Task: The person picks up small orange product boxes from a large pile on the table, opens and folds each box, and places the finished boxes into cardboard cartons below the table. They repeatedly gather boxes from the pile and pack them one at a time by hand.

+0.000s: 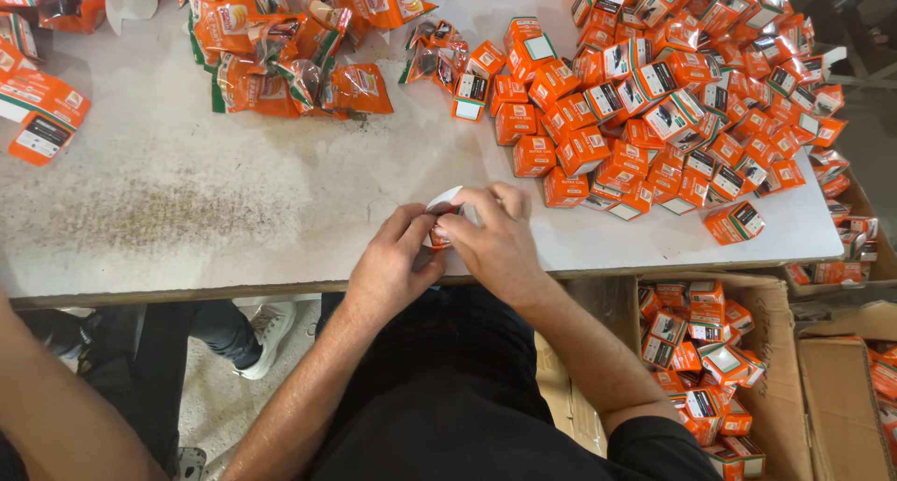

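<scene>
My left hand and my right hand meet at the near edge of the white table. Between them they hold one small orange carton with a white flap sticking up. The fingers of both hands cover most of it, so its contents are hidden. A large heap of the same small orange boxes lies on the table to the right of my hands, the nearest box about a hand's width away.
Orange foil sachets are piled at the back left. A cardboard crate under the table on the right holds several orange boxes. Another person's arm is at the lower left, with legs and a shoe below the table.
</scene>
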`<state>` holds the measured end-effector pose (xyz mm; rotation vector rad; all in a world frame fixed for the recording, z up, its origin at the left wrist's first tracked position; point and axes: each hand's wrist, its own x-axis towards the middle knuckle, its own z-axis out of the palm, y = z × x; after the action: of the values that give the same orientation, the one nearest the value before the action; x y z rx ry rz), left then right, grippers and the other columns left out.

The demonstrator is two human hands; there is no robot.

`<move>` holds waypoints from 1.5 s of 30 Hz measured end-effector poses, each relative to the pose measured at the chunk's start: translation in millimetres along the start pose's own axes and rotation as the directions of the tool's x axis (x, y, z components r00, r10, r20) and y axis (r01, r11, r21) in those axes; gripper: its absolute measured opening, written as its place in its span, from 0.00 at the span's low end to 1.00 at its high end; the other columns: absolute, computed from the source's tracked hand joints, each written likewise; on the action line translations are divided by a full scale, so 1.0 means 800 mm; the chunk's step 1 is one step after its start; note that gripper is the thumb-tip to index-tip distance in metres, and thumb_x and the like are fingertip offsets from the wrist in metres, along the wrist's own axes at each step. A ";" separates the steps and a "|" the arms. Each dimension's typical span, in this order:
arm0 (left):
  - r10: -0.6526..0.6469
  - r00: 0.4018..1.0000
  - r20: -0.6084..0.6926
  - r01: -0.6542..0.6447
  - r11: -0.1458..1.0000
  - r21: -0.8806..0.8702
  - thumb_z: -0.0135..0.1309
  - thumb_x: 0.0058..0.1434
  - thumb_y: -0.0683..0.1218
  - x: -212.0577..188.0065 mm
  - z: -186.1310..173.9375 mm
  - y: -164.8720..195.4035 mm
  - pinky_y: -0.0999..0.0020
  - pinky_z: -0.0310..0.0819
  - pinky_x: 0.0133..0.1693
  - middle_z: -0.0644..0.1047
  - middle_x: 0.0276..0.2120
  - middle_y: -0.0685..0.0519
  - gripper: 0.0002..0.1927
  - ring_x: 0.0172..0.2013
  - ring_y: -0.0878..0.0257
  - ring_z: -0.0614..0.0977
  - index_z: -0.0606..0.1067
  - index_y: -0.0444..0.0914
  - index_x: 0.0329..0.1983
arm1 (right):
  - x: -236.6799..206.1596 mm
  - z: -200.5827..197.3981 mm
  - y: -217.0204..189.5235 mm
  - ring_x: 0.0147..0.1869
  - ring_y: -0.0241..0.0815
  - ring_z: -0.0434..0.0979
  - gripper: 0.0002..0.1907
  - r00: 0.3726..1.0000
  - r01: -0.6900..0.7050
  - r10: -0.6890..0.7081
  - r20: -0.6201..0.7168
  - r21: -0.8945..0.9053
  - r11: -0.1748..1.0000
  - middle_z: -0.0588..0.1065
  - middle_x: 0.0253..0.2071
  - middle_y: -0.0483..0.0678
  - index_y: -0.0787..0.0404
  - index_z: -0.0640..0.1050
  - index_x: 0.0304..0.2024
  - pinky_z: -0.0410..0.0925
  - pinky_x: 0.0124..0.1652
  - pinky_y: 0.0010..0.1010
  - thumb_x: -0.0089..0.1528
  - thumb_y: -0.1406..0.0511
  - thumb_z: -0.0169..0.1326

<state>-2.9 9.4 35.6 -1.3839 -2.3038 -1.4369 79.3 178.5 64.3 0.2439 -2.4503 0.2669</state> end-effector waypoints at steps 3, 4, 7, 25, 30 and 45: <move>0.020 1.000 -0.018 -0.019 0.999 0.028 0.65 0.48 0.39 -0.003 0.004 -0.001 0.57 0.78 0.48 0.74 0.51 0.43 0.27 0.49 0.45 0.80 0.72 0.35 0.52 | -0.008 -0.003 -0.007 0.61 0.56 0.62 0.11 1.000 0.006 -0.005 0.019 -0.050 0.999 0.68 0.58 0.48 0.55 0.81 0.44 0.57 0.59 0.52 0.61 0.59 0.63; 0.015 0.998 -0.053 -0.013 0.999 0.034 0.66 0.46 0.39 -0.003 0.004 -0.001 0.57 0.78 0.48 0.73 0.51 0.41 0.30 0.49 0.44 0.79 0.72 0.34 0.54 | -0.011 -0.004 -0.008 0.63 0.58 0.61 0.14 1.000 0.008 -0.007 0.026 -0.046 0.999 0.66 0.60 0.50 0.55 0.81 0.46 0.56 0.60 0.54 0.61 0.57 0.63; 0.048 0.988 -0.144 -0.039 0.997 0.066 0.67 0.47 0.39 -0.009 0.005 0.000 0.55 0.77 0.50 0.72 0.50 0.41 0.32 0.51 0.43 0.77 0.72 0.33 0.57 | -0.022 -0.002 -0.011 0.66 0.57 0.60 0.19 0.997 -0.031 0.033 0.068 -0.039 0.999 0.63 0.61 0.50 0.54 0.82 0.55 0.56 0.64 0.53 0.62 0.58 0.62; 0.169 0.978 -0.120 -0.155 0.981 0.114 0.65 0.57 0.38 -0.007 0.005 0.006 0.59 0.80 0.51 0.75 0.55 0.46 0.17 0.54 0.48 0.81 0.75 0.35 0.48 | -0.036 0.009 0.001 0.62 0.58 0.68 0.21 0.988 -0.153 0.148 0.039 0.264 0.952 0.66 0.62 0.57 0.60 0.78 0.58 0.67 0.55 0.38 0.62 0.71 0.61; 0.061 0.995 -0.076 -0.059 0.998 0.026 0.65 0.54 0.38 -0.005 0.006 0.003 0.59 0.79 0.49 0.75 0.58 0.44 0.15 0.52 0.46 0.81 0.74 0.36 0.43 | -0.032 0.014 0.013 0.60 0.55 0.74 0.15 0.979 -0.192 0.199 0.036 0.466 0.864 0.75 0.57 0.53 0.59 0.75 0.55 0.68 0.60 0.40 0.66 0.71 0.60; -0.030 0.998 -0.050 0.028 0.999 -0.045 0.65 0.53 0.37 -0.007 0.011 -0.009 0.57 0.79 0.50 0.77 0.56 0.45 0.30 0.54 0.45 0.80 0.65 0.37 0.56 | -0.032 0.003 0.016 0.59 0.57 0.75 0.24 0.995 -0.102 0.086 0.057 0.456 0.884 0.75 0.58 0.54 0.60 0.77 0.54 0.69 0.58 0.41 0.56 0.69 0.67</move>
<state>-1.3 11.4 23.1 -1.3147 -2.2845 -1.5218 94.6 192.8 45.0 0.3327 -2.4038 0.8979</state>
